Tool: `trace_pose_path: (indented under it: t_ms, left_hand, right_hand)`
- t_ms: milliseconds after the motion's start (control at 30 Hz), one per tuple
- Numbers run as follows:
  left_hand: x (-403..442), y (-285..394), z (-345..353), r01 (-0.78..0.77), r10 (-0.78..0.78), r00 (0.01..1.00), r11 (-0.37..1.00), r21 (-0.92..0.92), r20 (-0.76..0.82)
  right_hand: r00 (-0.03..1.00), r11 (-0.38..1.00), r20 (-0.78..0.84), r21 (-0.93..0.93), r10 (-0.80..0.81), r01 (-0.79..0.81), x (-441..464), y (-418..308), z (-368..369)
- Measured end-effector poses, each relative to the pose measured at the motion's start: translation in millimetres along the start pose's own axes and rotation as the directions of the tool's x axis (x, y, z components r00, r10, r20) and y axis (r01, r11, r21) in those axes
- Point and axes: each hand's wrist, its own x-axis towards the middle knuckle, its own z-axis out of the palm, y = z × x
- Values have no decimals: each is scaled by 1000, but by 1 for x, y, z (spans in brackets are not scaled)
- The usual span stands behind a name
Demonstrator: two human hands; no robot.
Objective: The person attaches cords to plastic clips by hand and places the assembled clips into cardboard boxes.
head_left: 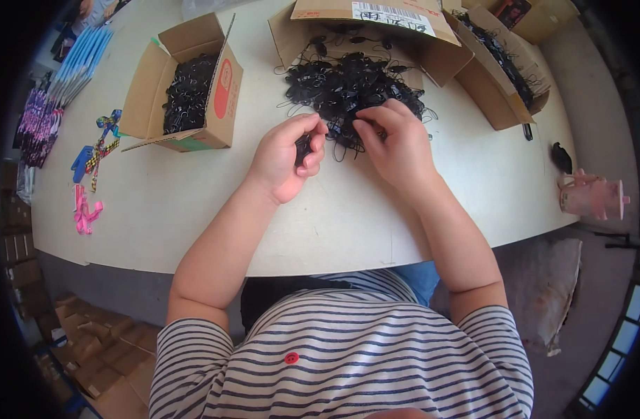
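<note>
My left hand (286,155) is curled around small black pieces (303,149), mostly hidden by the fingers. To its right, my right hand (398,143) is at the near edge of a heap of black cord loops with small dark parts (341,84). Its thumb and forefinger come together in a pinch against the dark heap. Whatever is between those fingertips is too small and dark to make out. The heap spills from a tipped cardboard box (383,17) with a white label.
An open carton (226,98) of black pieces with shiny hooks stands left. Another carton (498,98) of black cords is at right. Colourful straps (93,157), pink straps (86,209) and packaged bundles (75,66) lie far left. A pink cup (591,195) stands by the right edge.
</note>
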Motion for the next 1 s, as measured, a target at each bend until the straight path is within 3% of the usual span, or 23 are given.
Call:
trace_pose_path:
  t_ms: [100, 233, 433, 533, 633, 833, 933, 1000]
  left_hand:
    - [0, -2, 3, -18, 19, 1000, 999, 42, -6]
    - [-1, -5, 7, -39, 43, 999, 987, 158, -18]
    - [-3, -7, 12, -96, 117, 991, 962, 257, -70]
    - [-6, -11, 19, -162, 171, 985, 909, 383, 9]
    - [-7, -18, 26, -186, 189, 982, 901, 392, 32]
    - [-1, -19, 14, -219, 232, 972, 831, 512, 39]
    - [-2, -18, 13, -234, 258, 966, 809, 538, 32]
    - [-3, -17, 13, -229, 247, 968, 823, 520, 37]
  right_hand:
    - [999, 987, 33, -158, -22, 27, 1, -6, 4]
    - [995, 987, 79, -141, -69, 79, -1, 0, 10]
    - [995, 974, 26, 205, 96, -99, 0, -11, -4]
    - [970, 783, 156, 572, 188, -244, -3, -12, -10]
    - [962, 680, 250, 686, 111, -257, -6, -13, -10]
    - [939, 717, 311, 621, 144, -316, -3, -9, -15]
    - [963, 747, 205, 609, 176, -267, -4, -5, -9]
    - [990, 850, 104, 509, 96, -135, -4, -11, -16]
